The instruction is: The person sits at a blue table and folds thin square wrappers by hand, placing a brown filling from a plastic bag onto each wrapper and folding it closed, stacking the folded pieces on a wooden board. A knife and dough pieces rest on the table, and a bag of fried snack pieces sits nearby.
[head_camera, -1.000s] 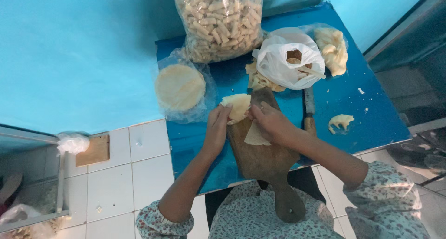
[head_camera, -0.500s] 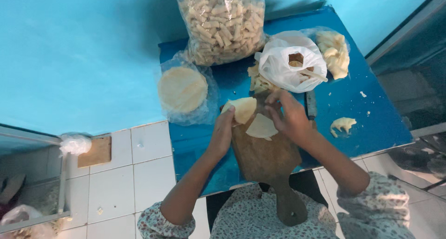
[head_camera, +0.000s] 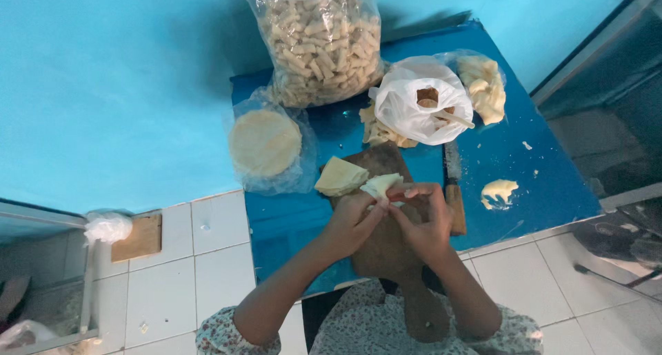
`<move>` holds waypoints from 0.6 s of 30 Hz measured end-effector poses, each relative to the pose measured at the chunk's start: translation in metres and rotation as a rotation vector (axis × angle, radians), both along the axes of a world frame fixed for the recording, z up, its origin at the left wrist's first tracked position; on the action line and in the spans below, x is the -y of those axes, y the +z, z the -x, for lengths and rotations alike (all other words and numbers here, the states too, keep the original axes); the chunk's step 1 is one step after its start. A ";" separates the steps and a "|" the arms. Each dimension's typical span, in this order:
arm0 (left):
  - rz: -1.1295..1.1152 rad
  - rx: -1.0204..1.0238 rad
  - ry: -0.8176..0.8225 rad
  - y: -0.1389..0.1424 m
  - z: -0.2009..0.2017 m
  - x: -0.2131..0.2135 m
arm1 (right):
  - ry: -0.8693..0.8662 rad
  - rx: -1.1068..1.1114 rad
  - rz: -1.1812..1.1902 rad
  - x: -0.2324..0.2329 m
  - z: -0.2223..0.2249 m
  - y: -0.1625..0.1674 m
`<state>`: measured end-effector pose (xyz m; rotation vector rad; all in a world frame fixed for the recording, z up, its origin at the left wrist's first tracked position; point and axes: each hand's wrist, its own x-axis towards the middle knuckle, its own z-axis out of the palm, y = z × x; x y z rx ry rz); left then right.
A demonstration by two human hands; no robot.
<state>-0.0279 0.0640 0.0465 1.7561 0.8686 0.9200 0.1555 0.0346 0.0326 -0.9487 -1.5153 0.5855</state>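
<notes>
Both hands meet over a dark wooden cutting board [head_camera: 386, 248] on a blue table [head_camera: 552, 182]. My left hand [head_camera: 352, 224] and my right hand [head_camera: 424, 220] pinch one small folded piece of pale dough [head_camera: 381, 184] between their fingertips. Beside it on the board lies a folded pale dough sheet [head_camera: 339, 177]. A knife with a wooden handle [head_camera: 454, 196] lies just right of the board.
A stack of round dough sheets in clear plastic [head_camera: 265, 142] sits left of the board. Behind are a large clear bag of finished rolls [head_camera: 321, 41], a white plastic bag [head_camera: 420, 110] and a bag of pale filling [head_camera: 483, 86]. A dough scrap [head_camera: 498, 191] lies right. White tiled floor lies below.
The hands have drawn together and lifted a small dough piece off the board, folding it between the fingers. The other sheet stays at the board's left top.
</notes>
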 end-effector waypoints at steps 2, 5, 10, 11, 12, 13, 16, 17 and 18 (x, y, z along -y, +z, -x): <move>-0.102 -0.001 0.001 0.002 0.001 0.000 | 0.004 -0.082 0.093 0.000 -0.003 -0.009; -0.125 -0.036 0.011 -0.008 -0.002 -0.001 | 0.045 -0.241 0.120 0.000 -0.004 -0.017; -0.048 0.028 0.136 -0.036 -0.005 -0.019 | 0.024 -0.654 0.297 -0.004 -0.021 -0.015; -0.025 0.065 0.157 -0.040 -0.003 -0.026 | 0.023 -0.766 0.332 -0.006 -0.027 -0.012; -0.001 0.101 0.177 -0.043 0.000 -0.032 | 0.013 -0.773 0.318 -0.008 -0.033 -0.010; 0.027 0.166 0.193 -0.046 0.004 -0.037 | 0.000 -0.780 0.307 -0.010 -0.040 -0.006; 0.127 0.347 0.263 -0.049 0.017 -0.049 | -0.074 -0.554 0.143 -0.016 -0.050 0.000; 0.163 0.398 0.303 -0.048 0.019 -0.053 | -0.101 -0.435 0.062 -0.018 -0.051 0.002; 0.200 0.449 0.345 -0.046 0.021 -0.056 | -0.160 -0.202 -0.035 -0.019 -0.050 0.003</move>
